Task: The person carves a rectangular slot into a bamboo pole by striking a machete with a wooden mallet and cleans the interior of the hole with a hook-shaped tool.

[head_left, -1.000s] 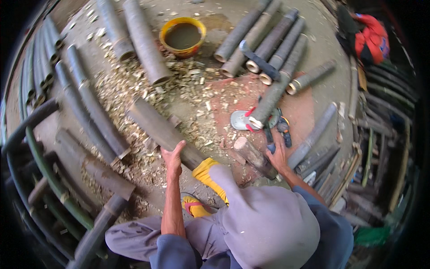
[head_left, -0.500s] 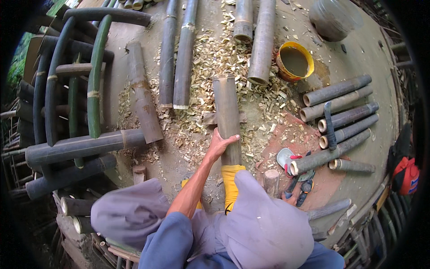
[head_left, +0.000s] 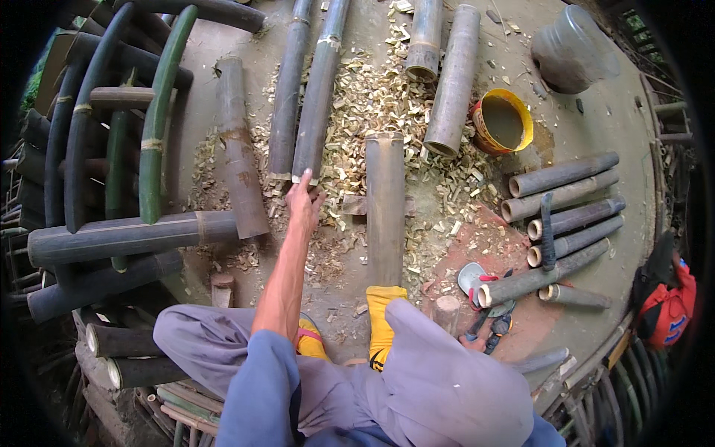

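My left hand (head_left: 304, 203) reaches forward, index finger extended and the other fingers loosely bent, at the near end of a long dark bamboo pole (head_left: 319, 104). Fingertip and pole end meet or nearly meet. Just to the right, a shorter bamboo section (head_left: 385, 212) lies across a small wooden block (head_left: 355, 205), its near end against my yellow-covered foot (head_left: 383, 320). Low on the right, my right hand (head_left: 472, 342) shows partly beyond my knee, closed round the dark handle of a tool (head_left: 497, 328) whose kind I cannot make out.
Pale wood chips (head_left: 365, 97) cover the ground ahead. A yellow-rimmed bucket (head_left: 530, 123) of murky water stands at the far right, beyond several cut bamboo lengths (head_left: 570, 171). A curved bamboo frame (head_left: 155, 112) is at left. A stump (head_left: 447, 309) sits by my knee.
My left hand has let go of the short bamboo section and moved left to the end of the long pole. The section stays on the block. My right hand remains low by the tool.
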`<move>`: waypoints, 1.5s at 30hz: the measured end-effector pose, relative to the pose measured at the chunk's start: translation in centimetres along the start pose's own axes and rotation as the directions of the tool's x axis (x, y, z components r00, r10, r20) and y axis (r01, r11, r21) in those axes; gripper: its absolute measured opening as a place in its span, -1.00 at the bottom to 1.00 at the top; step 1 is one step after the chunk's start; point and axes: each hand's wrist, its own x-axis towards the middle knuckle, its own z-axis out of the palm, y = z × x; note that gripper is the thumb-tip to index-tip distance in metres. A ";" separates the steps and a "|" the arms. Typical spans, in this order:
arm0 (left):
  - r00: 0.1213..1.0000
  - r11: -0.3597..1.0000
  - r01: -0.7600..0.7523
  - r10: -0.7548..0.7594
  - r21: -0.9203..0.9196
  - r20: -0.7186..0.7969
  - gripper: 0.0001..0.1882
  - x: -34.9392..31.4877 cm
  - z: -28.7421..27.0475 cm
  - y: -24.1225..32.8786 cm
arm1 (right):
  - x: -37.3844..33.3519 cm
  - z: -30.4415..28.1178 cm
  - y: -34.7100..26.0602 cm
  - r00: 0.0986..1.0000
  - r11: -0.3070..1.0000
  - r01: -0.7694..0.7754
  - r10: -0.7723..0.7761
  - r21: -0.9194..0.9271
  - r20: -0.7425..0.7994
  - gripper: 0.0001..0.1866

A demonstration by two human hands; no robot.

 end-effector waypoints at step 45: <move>0.086 0.177 -0.969 0.895 -0.171 0.439 -0.54 -29.0 1.0 27.7 | -14.6 3.7 -0.1 0.952 0.912 0.133 -0.008 0.388 -0.306 -0.49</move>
